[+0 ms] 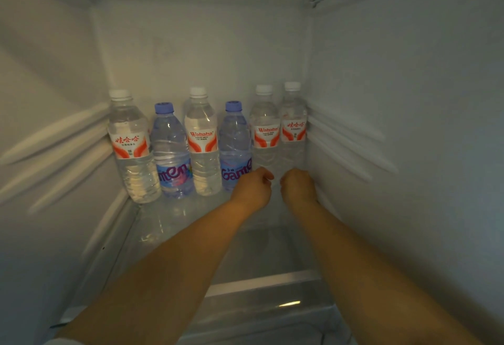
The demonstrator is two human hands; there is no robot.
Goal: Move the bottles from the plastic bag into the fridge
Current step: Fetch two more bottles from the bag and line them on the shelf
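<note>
Head view: left grip (252, 186), right grip (298, 185) curled at bottles (278, 137); holding unclear.

A glass fridge shelf (174, 224) carries 6 upright water bottles (201, 145) along its back.

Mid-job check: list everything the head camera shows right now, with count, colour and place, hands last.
White-capped bottles: four, clear with red-and-white labels, upright along the back of the shelf; two stand together at the right end.
Blue-capped bottles: two, bluish with blue labels, upright between the white-capped ones.
Glass shelf: one, clear, carries all the bottles.
Fridge walls: white, ribbed at the sides.
Left hand: fingers curled, at the base of the right-end pair.
Right hand: fingers curled, beside the left hand.
</note>
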